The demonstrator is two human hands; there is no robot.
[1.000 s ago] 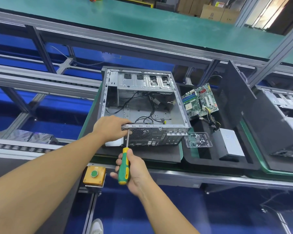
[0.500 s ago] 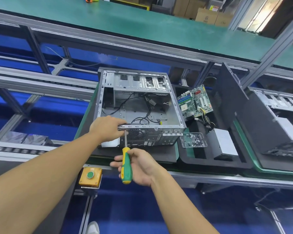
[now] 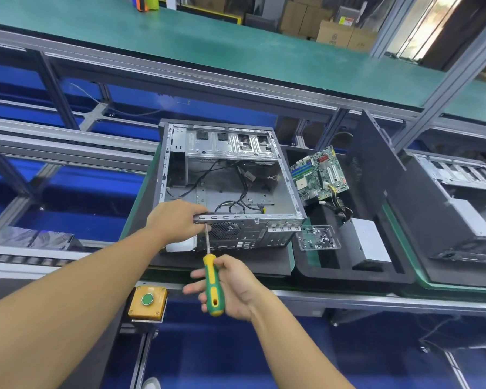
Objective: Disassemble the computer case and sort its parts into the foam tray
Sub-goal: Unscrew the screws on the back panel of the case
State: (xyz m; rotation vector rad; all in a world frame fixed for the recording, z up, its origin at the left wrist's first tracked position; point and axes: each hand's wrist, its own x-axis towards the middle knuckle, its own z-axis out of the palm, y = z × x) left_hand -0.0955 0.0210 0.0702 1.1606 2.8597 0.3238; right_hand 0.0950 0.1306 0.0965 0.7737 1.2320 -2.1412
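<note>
Station, centre of frame: the computer case point(image 3: 225, 186) lies on its side with the open face up. It sits on a dark mat, and black cables are loose on its floor.

Left hand point(image 3: 174, 220): set on the left end of the case's near rim. The fingers are curled over the edge into the interior and grip the metal strip there.

Right hand point(image 3: 233, 287): below the case, lower centre of frame, holding the screwdriver point(image 3: 212, 284) by its green and yellow handle. The grip is loose. Two fingers run nearly straight out to the left behind the handle, and the rest of the hand cups it (the thumb's placement cannot be made out). The shaft points up the frame. Its tip meets the case's near rim just beside the left hand's fingertips point(image 3: 201, 220). Whether it is seated in a screw cannot be told.

Foam tray point(image 3: 348, 273): black, just right of the case. In it:
- a green motherboard point(image 3: 319, 174), tilted, at the far end;
- a grey power supply point(image 3: 368, 242) in a near compartment;
- a clear plastic box point(image 3: 317, 237) of small screws on the tray's left edge, touching the case's near right corner;
- a dark side panel point(image 3: 376, 169), standing upright along the right side.

Other items: a yellow button box point(image 3: 147, 302) with a green button, lower left of centre, and a second case point(image 3: 460, 197) at the right edge.
</note>
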